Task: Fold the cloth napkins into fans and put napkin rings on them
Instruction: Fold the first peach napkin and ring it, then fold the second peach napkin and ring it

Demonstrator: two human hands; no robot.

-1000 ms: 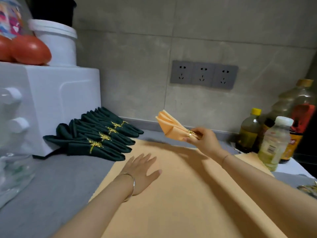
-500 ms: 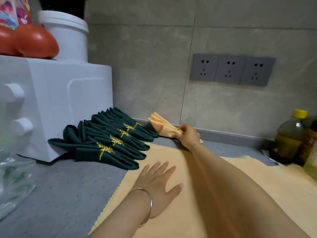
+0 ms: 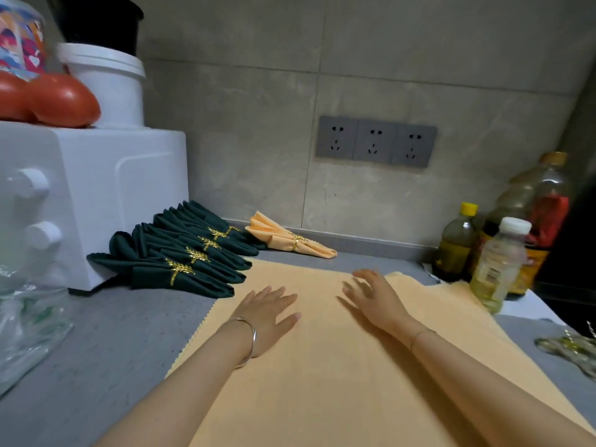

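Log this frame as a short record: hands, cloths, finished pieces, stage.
left hand: open, flat on orange cloth
right hand: open, at the cloth's far part; contact unclear
orange cloth: spread flat on counter, unfolded
orange fan napkin: ringed, lying by the wall
green napkins: ringed, in a row beside it
stage: next cloth not yet folded

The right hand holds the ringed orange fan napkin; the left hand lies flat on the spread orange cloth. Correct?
No. Head view: the right hand is empty; the orange fan napkin lies on the counter by the green napkins. The rest holds.
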